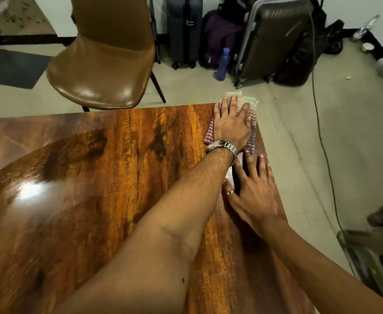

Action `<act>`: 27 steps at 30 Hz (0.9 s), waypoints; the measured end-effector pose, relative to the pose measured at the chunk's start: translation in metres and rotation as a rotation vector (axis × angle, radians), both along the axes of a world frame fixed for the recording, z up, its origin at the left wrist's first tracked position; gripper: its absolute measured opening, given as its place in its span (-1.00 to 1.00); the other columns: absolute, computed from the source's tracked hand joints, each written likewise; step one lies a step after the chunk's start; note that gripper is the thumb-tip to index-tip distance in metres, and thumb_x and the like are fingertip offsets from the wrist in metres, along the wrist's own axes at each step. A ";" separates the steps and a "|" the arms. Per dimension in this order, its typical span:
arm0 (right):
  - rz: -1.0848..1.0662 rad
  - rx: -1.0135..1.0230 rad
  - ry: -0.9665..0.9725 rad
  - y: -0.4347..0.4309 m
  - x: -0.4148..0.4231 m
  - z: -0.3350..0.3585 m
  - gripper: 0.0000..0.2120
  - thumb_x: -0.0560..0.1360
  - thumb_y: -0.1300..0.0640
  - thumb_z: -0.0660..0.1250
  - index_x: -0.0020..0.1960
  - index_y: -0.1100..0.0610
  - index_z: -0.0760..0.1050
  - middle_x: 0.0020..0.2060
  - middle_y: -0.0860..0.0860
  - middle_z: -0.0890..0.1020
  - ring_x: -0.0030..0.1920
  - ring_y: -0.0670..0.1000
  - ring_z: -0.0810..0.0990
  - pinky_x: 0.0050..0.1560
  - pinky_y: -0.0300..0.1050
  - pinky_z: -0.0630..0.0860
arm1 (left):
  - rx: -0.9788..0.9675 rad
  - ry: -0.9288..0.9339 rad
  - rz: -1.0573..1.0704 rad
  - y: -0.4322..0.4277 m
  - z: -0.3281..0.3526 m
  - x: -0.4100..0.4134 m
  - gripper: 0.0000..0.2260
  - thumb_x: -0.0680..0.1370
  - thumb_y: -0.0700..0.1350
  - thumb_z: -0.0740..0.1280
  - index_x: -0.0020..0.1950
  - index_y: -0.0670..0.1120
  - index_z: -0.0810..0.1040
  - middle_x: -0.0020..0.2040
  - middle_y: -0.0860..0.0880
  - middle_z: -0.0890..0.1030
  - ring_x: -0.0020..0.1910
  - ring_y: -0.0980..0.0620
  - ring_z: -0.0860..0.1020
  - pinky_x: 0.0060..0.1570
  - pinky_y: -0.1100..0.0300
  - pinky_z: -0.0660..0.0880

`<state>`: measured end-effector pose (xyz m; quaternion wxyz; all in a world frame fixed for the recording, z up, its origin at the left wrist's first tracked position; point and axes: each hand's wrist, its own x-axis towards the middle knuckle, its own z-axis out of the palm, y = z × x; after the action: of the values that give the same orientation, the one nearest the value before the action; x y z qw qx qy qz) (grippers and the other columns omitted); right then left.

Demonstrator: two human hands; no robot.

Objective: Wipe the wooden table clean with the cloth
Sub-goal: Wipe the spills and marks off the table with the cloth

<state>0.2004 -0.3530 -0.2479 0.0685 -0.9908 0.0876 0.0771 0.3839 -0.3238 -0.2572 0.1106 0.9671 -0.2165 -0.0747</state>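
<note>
Wiping under way: left hand point(231, 123) pressing flat on cloth point(252, 120) at worktop point(118, 177) far corner; right hand point(254, 191) resting open, empty; remaining surface looking glossy already.

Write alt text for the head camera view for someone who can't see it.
A left hand presses a checked cloth flat at the far right corner of a glossy wooden table; the right hand rests flat nearby. A brown chair and suitcases stand beyond.
</note>
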 end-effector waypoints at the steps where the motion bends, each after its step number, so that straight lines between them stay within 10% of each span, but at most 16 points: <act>1: 0.014 -0.015 0.027 0.007 0.006 0.001 -0.29 0.58 -0.35 -0.16 0.63 -0.05 -0.11 0.63 0.09 -0.07 0.61 0.23 -0.14 0.58 0.22 -0.12 | -0.004 0.005 0.035 0.019 0.000 0.004 -0.49 0.68 0.12 -0.01 0.64 0.09 0.16 0.67 -0.12 0.08 0.65 -0.18 -0.01 0.59 -0.18 -0.12; 7: 0.087 -0.009 0.126 0.064 0.048 0.005 -0.18 0.45 -0.55 -0.14 0.60 -0.21 -0.11 0.63 0.05 -0.15 0.60 0.29 -0.17 0.45 0.52 -0.13 | 0.018 0.017 0.280 0.188 0.003 0.032 -0.50 0.69 0.12 0.00 0.64 0.08 0.17 0.67 -0.12 0.10 0.64 -0.19 0.04 0.59 -0.17 -0.10; 19: 0.282 0.030 0.230 0.199 0.080 0.013 -0.03 0.33 -0.63 0.04 0.60 -0.24 -0.11 0.63 -0.02 -0.16 0.61 0.21 -0.16 0.46 0.50 -0.07 | 0.089 0.019 0.774 0.554 -0.007 0.006 -0.47 0.70 0.21 -0.13 0.67 0.13 -0.02 0.69 -0.12 -0.06 0.66 -0.22 -0.09 0.60 -0.19 -0.17; 27: 0.185 0.014 0.323 0.137 0.069 0.021 0.15 0.14 -0.70 0.08 0.59 -0.26 -0.14 0.62 -0.07 -0.21 0.61 0.22 -0.16 0.45 0.46 0.15 | 0.133 -0.001 0.756 0.489 0.003 0.014 -0.47 0.71 0.14 -0.10 0.68 0.04 -0.03 0.67 -0.21 -0.06 0.64 -0.30 -0.09 0.59 -0.25 -0.13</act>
<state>0.2696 -0.2159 -0.2267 0.0529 -0.9689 0.0052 0.2418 0.3977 0.1648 -0.2546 0.0671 0.9838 0.1607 -0.0422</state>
